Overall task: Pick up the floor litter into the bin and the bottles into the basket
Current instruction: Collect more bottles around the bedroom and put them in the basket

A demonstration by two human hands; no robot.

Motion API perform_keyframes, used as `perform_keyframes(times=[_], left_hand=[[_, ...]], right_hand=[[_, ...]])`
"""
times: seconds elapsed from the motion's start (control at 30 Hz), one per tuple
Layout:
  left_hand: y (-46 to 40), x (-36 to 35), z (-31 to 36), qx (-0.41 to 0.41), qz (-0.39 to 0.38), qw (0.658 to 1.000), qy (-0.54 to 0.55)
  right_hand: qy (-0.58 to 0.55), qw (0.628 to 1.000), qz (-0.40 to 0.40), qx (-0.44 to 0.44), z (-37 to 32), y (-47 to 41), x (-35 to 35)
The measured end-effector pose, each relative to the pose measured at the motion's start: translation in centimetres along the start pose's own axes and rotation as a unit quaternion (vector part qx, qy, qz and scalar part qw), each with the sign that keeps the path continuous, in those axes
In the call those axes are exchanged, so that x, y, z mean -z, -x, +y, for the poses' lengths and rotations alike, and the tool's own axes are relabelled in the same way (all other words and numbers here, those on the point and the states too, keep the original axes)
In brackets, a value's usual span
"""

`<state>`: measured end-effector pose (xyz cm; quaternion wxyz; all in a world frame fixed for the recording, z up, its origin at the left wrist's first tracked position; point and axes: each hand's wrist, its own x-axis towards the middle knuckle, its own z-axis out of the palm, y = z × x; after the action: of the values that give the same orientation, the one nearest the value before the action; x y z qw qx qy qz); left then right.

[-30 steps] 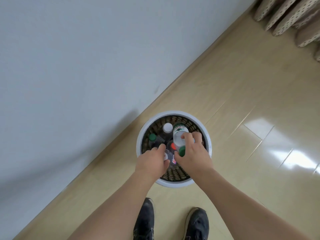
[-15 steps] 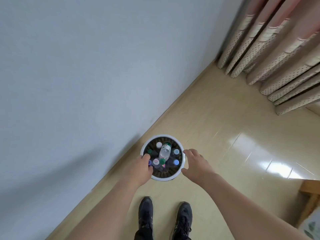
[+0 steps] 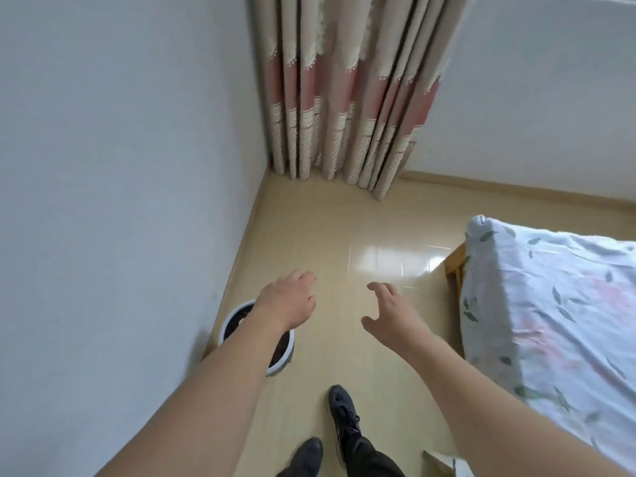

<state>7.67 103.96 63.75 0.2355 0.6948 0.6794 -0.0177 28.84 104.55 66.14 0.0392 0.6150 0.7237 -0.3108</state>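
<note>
1. Head view, hands: left hand out in front above the floor, fingers loosely curled, gripping nothing; right hand beside it and apart, fingers spread and slightly bent, thumb out to the side, likewise holding nothing.
2. Head view, basket: round, white-rimmed, dark woven inside, standing on the floor close against the left wall, mostly hidden under the left forearm; contents too covered and blurred to make out, so no bottles distinguishable here.
3. Head view, feet: two dark shoes on the floor at the bottom edge, just right of the basket, one ahead of the other.
4. Head view, room: glossy beige floor with a bright reflection patch ahead of the hands; pink-and-beige patterned curtain hanging in the far corner down to the floor.
5. Head view, right side: bed with a white leaf-print sheet, a wooden frame corner showing at its near-left edge.
</note>
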Motion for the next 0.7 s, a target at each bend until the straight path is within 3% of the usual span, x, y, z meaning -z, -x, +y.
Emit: perform_keyframes(times=[0.2,0.37,0.7], left_hand=[[-0.9,0.1,11.1,-0.148,-0.016,0.987,-0.056],[2.2,-1.2,24.3,-0.299,-0.026,0.949,-0.097],[24.7,-15.2,52.2,-0.556,-0.075,0.816,-0.14]], right_hand=[[-0.057,0.986,0.107,-0.118,6.9,9.6,4.1],[-0.115,0.946,0.193,-0.234,14.3,21.1,5.8],[-0.215,0.813,0.324,-0.434,29.3,54.9,-2.2]])
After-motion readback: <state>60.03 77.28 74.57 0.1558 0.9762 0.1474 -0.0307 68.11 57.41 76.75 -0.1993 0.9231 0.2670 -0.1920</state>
